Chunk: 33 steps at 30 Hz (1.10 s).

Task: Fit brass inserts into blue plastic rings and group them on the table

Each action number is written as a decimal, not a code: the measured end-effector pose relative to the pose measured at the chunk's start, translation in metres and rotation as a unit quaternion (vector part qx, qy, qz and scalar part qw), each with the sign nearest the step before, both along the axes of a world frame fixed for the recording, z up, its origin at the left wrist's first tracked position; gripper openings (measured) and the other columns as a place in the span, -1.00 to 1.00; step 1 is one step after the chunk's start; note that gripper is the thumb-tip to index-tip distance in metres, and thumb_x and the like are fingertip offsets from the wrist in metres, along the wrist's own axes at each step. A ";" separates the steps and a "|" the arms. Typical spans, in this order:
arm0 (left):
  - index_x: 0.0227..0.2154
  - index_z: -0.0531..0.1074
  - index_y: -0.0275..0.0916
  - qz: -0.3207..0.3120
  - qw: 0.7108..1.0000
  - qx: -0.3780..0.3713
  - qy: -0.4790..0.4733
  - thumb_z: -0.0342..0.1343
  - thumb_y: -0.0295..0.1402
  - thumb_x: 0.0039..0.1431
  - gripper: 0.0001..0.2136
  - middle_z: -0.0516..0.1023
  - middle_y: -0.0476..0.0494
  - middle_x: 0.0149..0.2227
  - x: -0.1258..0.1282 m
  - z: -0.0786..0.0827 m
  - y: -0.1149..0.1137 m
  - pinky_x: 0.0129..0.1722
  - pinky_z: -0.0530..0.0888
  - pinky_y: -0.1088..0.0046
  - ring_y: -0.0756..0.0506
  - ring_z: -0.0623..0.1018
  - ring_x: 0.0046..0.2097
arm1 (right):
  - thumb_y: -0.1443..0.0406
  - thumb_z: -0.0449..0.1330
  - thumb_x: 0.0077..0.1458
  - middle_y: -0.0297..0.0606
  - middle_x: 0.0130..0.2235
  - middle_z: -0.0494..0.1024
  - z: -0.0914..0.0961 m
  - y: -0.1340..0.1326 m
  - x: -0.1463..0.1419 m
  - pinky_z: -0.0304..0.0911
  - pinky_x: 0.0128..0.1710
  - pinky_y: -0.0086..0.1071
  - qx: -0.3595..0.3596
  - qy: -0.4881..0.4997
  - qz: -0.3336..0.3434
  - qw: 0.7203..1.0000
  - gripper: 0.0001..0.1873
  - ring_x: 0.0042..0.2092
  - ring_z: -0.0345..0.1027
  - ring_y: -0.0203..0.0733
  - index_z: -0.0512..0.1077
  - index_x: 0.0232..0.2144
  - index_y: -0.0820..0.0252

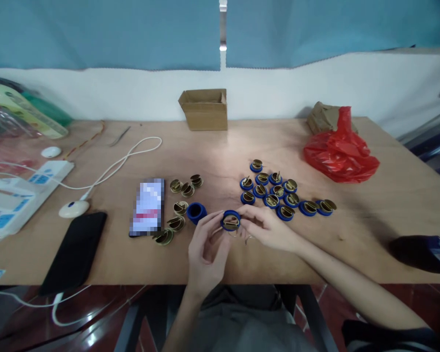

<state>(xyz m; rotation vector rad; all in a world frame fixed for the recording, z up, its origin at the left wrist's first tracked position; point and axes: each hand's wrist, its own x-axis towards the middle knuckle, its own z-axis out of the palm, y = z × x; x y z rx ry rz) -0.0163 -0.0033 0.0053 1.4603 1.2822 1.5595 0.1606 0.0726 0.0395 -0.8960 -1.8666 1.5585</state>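
Head view, wooden table [388, 195], smooth plywood-like top with pale grain.

Held piece: 1 blue ring [231, 221], round, matte plastic look, with a brass-coloured metal insert seated in its middle. It is held just above the near-centre of the table, between both hands.

Left hand [205, 249]: palm turned up toward the camera, fingers curled, thumb and fingertips pinched on the ring's left edge.
Right hand [267, 227]: back of hand up, fingers drawn together, tips gripping the ring's right edge. Both hands touch the same piece.

Left of the hands: 1 blue cap [196, 212], short cylinder, open top, standing on the table. Around it lie 6 loose brass pieces [176, 223], shiny, rounded, shell-like, not in any ring.

Right of the hands: cluster of finished pieces [277, 190], about 13, each a blue disc with a brass insert, packed close, some touching.

Other items: phone [148, 206] flat, screen lit, just beside the loose brass. Black phone [75, 252], glossy, overhanging the near edge. White power strip [22, 195] at far left, with a white cable [132, 154] looping across. Cardboard box [204, 108], open flaps, against the back wall. Red plastic bag [339, 151], crinkled, glossy, at the right rear.
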 end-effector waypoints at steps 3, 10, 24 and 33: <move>0.14 0.46 -0.16 -0.016 0.997 -0.061 -0.045 0.09 -0.33 0.38 -0.69 0.61 -0.28 0.11 -0.003 0.004 0.000 0.08 0.64 0.26 -0.21 0.64 0.11 | 0.27 0.10 0.30 -0.31 -0.37 0.56 0.002 0.001 0.001 0.47 -0.39 -0.40 0.004 -0.006 0.005 1.000 -0.82 -0.38 0.52 -0.26 0.45 -0.13 0.20; 0.03 0.56 -0.21 -0.015 0.990 -0.105 -0.097 0.21 -0.29 0.27 -0.70 0.68 -0.26 0.01 -0.006 -0.001 0.001 0.04 0.66 0.29 -0.21 0.69 0.01 | 0.33 0.07 0.31 -0.29 -0.37 0.60 -0.002 0.000 0.004 0.41 -0.42 -0.44 0.079 -0.050 0.022 0.995 -0.82 -0.41 0.52 -0.27 0.46 -0.13 0.22; -0.12 0.66 -0.25 0.010 0.971 -0.184 -0.151 0.28 -0.28 0.18 -0.75 0.74 -0.23 -0.15 -0.005 0.008 0.003 -0.03 0.65 0.38 -0.19 0.73 -0.10 | 0.32 0.08 0.30 -0.31 -0.45 0.59 0.002 0.000 0.003 0.36 -0.46 -0.48 0.053 -0.031 0.037 0.997 -0.84 -0.45 0.51 -0.27 0.47 -0.21 0.21; -0.31 0.66 -0.26 0.024 0.977 -0.183 -0.109 0.27 -0.22 0.18 -0.80 0.74 -0.16 -0.33 -0.005 0.007 0.003 -0.25 0.64 0.51 -0.14 0.73 -0.26 | 0.34 0.08 0.31 -0.40 -0.53 0.52 0.005 0.002 0.004 0.11 -0.56 -0.54 0.146 -0.069 0.039 0.986 -0.81 -0.56 0.32 -0.38 0.50 -0.26 0.23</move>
